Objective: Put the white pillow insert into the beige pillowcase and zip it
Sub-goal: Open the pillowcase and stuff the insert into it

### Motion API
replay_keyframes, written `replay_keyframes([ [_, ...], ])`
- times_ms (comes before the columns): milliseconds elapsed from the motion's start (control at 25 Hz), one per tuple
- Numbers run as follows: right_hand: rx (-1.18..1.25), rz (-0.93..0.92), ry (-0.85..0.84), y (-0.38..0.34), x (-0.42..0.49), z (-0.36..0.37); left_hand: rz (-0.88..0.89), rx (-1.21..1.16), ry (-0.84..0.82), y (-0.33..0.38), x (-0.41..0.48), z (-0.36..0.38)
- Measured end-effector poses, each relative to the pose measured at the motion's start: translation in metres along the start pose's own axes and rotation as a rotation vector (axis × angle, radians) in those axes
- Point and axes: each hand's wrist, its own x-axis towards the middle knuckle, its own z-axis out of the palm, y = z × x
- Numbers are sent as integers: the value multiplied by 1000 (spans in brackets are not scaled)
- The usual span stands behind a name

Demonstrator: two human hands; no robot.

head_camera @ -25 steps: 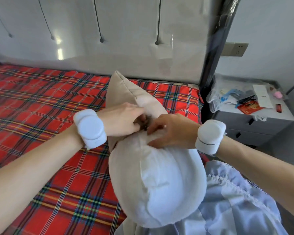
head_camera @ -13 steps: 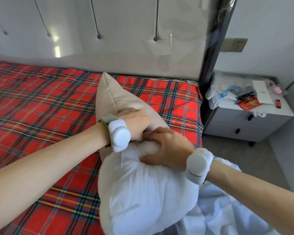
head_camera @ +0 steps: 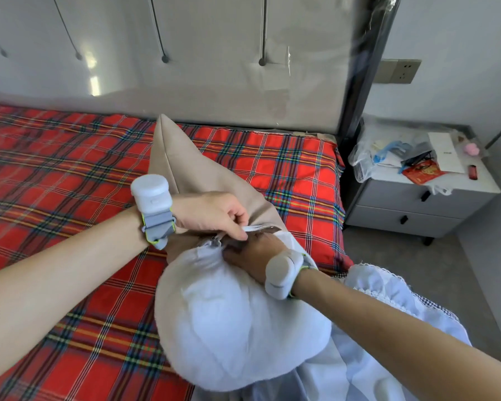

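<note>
The white pillow insert (head_camera: 237, 322) bulges toward me, its far end tucked into the beige pillowcase (head_camera: 191, 169), which lies on the red plaid bed and points toward the headboard. My left hand (head_camera: 211, 212) pinches the upper edge of the pillowcase opening near the zipper and lifts it. My right hand (head_camera: 252, 250) is pushed into the opening on top of the insert; its fingers are hidden inside the case. Both wrists carry white bands.
The red plaid bedspread (head_camera: 70, 175) spreads to the left, with a padded headboard (head_camera: 185, 68) behind. A grey nightstand (head_camera: 411, 204) cluttered with bags and papers stands at the right. Pale blue fabric (head_camera: 373, 357) lies under the insert near me.
My left hand has turned and now pinches the opening's edge higher. My right hand has slid deeper into the case, fingers out of sight.
</note>
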Motion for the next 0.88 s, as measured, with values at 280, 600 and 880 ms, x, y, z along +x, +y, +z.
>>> replay_keyframes([
  [280, 259, -194, 262, -7, -18, -36, -43, 294, 286, -2, -17, -9],
  [600, 42, 199, 224, 22, 15, -61, 290, 48, 642, 9, -15, -13],
  [880, -325, 61, 425, -29, 14, -159, 422, -260, 842, 10, -35, -29],
])
